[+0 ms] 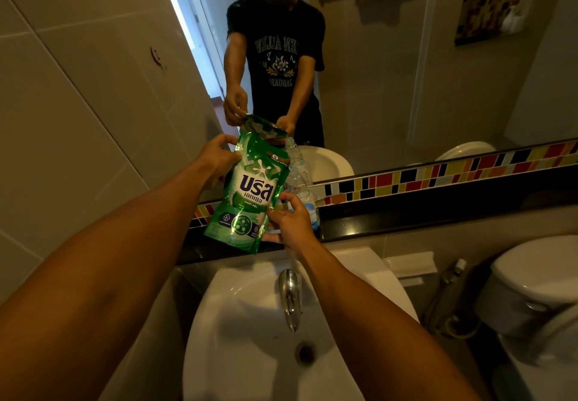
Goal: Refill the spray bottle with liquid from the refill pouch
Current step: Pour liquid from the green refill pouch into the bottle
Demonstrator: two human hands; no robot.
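A green refill pouch (248, 188) with white lettering is held tilted above the black ledge, its top corner leaning right toward the mouth of a clear plastic bottle (298, 172). My left hand (219, 156) grips the pouch's upper left edge. My right hand (289, 217) is wrapped around the lower part of the bottle, which stands on the ledge, and touches the pouch's lower right corner. The pouch hides the bottle's left side. No spray head is visible on the bottle.
A white washbasin (250, 347) with a chrome tap (289, 294) lies directly below my arms. The black ledge (406, 222) runs under a mirror (375, 72) edged with coloured tiles. A toilet (538, 278) and bidet sprayer (450, 278) stand at right; a tiled wall is at left.
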